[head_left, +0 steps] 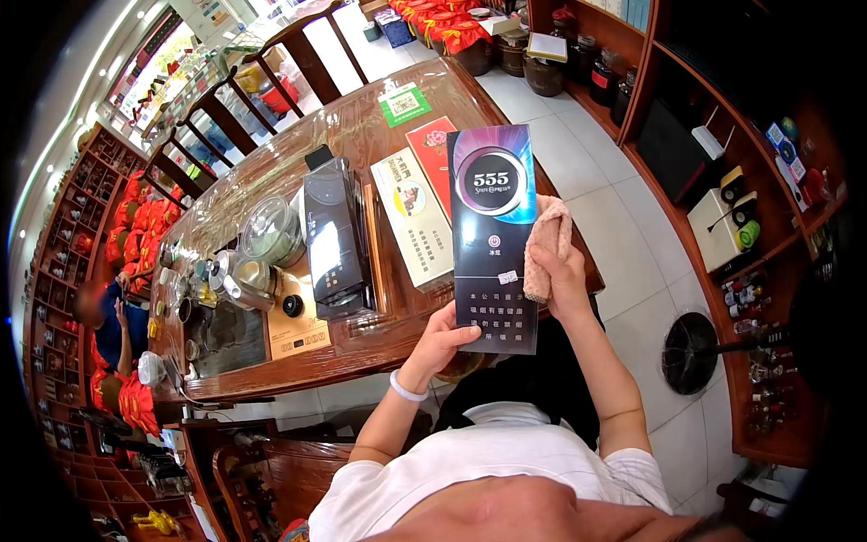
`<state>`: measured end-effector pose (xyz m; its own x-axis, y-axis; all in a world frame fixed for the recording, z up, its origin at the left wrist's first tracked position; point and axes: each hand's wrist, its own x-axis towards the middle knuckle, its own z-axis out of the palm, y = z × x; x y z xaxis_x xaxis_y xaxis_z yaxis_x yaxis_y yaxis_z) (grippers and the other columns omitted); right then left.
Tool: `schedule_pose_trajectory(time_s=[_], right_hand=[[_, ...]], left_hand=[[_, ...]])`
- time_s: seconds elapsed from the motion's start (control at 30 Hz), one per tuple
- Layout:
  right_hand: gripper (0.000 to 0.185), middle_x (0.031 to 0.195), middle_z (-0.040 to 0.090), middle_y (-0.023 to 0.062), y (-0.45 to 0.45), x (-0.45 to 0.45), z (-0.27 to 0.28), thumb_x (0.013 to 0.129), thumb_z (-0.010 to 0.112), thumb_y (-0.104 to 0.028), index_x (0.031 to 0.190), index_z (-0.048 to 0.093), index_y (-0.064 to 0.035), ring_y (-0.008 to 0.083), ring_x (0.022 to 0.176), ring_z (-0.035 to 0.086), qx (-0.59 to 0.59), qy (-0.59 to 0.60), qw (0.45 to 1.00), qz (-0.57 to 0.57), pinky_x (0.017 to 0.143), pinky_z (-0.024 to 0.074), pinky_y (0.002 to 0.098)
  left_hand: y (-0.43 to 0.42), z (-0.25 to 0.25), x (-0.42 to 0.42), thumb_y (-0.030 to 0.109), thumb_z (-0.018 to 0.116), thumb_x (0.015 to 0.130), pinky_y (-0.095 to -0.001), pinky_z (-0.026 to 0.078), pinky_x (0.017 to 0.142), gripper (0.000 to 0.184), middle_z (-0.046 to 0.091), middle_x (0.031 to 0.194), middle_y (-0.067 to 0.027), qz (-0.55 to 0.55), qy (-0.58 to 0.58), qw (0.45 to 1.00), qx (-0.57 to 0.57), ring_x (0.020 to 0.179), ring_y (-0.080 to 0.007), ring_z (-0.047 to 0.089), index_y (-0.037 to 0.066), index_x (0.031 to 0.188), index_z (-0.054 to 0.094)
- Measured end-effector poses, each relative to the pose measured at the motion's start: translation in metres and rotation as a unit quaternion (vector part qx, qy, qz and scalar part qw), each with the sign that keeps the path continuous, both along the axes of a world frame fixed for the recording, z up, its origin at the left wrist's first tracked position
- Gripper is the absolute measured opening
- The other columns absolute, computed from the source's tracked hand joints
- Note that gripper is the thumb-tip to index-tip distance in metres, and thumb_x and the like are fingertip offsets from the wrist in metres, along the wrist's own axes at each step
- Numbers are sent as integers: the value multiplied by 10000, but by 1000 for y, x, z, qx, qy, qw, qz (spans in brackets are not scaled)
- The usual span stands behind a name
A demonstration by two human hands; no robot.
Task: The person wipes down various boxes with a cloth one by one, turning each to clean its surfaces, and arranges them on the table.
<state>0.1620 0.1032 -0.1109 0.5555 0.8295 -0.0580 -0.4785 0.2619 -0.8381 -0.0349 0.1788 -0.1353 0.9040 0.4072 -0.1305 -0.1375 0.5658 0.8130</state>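
Pinching the bottom left of the dark 555 box (493, 248), my left hand (441, 341) is holding it just right of the frame's middle. My right hand (569, 280) is squeezing a pink cloth (548, 242) at the box's right edge.

a glossy brown wooden table (477, 98) carries a green card (405, 106) printed with a square code, a red carton (431, 147) alongside a cream carton (411, 235), a shiny black box (332, 217) to their left and, farther left, a clear round container (271, 226).
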Motion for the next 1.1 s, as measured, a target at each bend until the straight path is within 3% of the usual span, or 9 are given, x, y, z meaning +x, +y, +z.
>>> schedule_pose_trajectory(time_s=[0.17, 0.3, 0.4, 0.6, 0.7, 0.77, 0.83, 0.9, 1.1], right_hand=[[408, 943, 571, 64, -1, -6, -4, 735, 647, -120, 1082, 504, 40, 139, 850, 577, -8, -37, 997, -63, 743, 482, 276], [387, 956, 584, 68, -6, -17, -3, 741, 669, -133, 1065, 533, 29, 127, 849, 575, -8, -62, 996, -57, 754, 472, 260], [352, 963, 583, 58, -8, -24, 3, 766, 669, -133, 1057, 538, 16, 103, 855, 557, 5, -146, 988, -47, 753, 459, 252], [408, 1011, 556, 58, 7, -12, 20, 791, 642, -190, 1112, 503, 21, 111, 923, 525, 34, -128, 989, -63, 810, 424, 251], [454, 1069, 536, 74, 23, 5, 28, 826, 597, -247, 1164, 474, 30, 122, 991, 500, 51, -137, 987, -71, 862, 401, 259], [455, 1098, 527, 80, 37, 17, 28, 841, 580, -225, 1196, 457, 32, 124, 1030, 485, 75, -120, 987, -79, 884, 388, 255], [446, 1091, 540, 76, 46, 23, 34, 842, 589, -218, 1192, 469, 31, 124, 1020, 498, 82, -117, 986, -82, 879, 393, 255], [437, 1083, 553, 71, 51, 27, 35, 842, 597, -211, 1188, 481, 31, 125, 1009, 511, 88, -113, 986, -82, 875, 399, 255], [333, 1025, 619, 69, 59, 32, 7, 843, 625, -172, 1105, 575, 27, 119, 943, 561, 70, -190, 973, -108, 840, 426, 250]], left_hand=[[-5, -3, 5, 118, 537, 891, -268, 440, 875, 356, 579, 1101, -64, 112, 43, 993, -10, 993, -116, 549, -9, 1215, 465], [-8, -8, 9, 222, 462, 948, -230, 477, 738, 298, 616, 985, -41, 162, 80, 983, 32, 831, -84, 583, -3, 1134, 518], [-11, -22, 8, 257, 445, 957, -225, 483, 699, 309, 627, 943, -36, 129, 78, 988, 25, 775, -80, 587, -8, 1079, 545], [-14, -32, -2, 259, 464, 946, -209, 474, 668, 293, 629, 863, -19, 71, 87, 994, 6, 744, -60, 573, -6, 1019, 564], [-14, -23, -9, 300, 435, 949, -207, 457, 552, 319, 608, 753, -17, 6, 78, 997, 23, 613, -63, 544, 11, 941, 570], [-24, 8, -8, 341, 395, 952, -214, 398, 416, 378, 530, 611, -33, -50, 33, 991, -121, 469, -86, 475, -9, 915, 531], [-23, -14, -10, 435, 454, 891, -218, 255, 296, 515, 413, 464, -65, -155, -105, 950, -249, 286, -137, 343, -72, 980, 476], [-33, -23, -12, 447, 456, 878, -215, 243, 296, 524, 413, 460, -64, -182, -174, 911, -326, 290, -127, 364, -66, 979, 486], [-36, -39, -16, 417, 479, 863, -197, 222, 284, 506, 411, 423, -26, -170, -195, 888, -380, 265, -105, 345, -70, 1000, 487]])
